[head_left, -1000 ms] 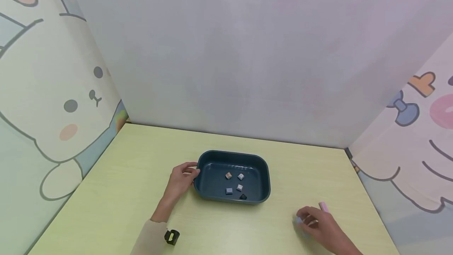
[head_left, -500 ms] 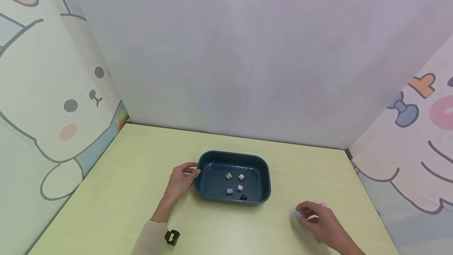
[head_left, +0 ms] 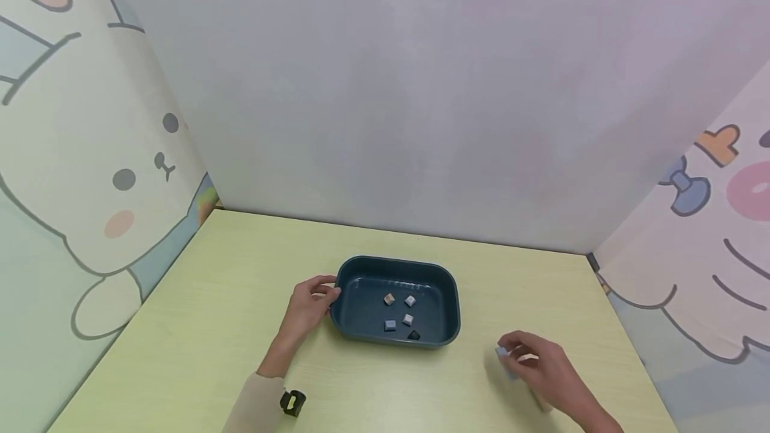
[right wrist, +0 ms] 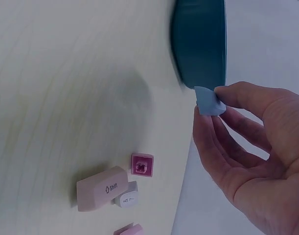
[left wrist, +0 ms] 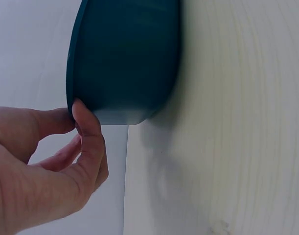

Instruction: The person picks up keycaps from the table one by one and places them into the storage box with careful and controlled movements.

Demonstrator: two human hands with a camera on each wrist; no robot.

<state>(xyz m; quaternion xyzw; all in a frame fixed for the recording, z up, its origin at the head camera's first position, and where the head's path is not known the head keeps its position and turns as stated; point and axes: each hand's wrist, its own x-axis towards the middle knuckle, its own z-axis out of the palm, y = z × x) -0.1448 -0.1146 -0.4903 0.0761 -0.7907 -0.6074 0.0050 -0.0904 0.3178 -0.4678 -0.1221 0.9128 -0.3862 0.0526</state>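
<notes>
A dark teal tray [head_left: 452, 318] stands mid-table with several small keycaps inside, among them a blue keycap [head_left: 390, 325]. My left hand [head_left: 309, 305] holds the tray's left rim [left wrist: 73, 78], thumb and fingers curled at its edge. To the right of the tray my right hand [head_left: 529, 361] is lifted off the table and pinches a light blue keycap [right wrist: 208, 102] between thumb and fingertips; that keycap [head_left: 501, 351] shows at the hand's left side in the head view.
On the table under my right hand lie a pink Shift keycap [right wrist: 101, 188], a white keycap [right wrist: 126, 199] and a magenta keycap [right wrist: 142, 164]. Illustrated walls enclose the yellow-green table [head_left: 228, 299] at the back and on both sides.
My right hand has risen from the table with the light blue keycap and moved up-left toward the tray. The left hand and the tray have stayed put.
</notes>
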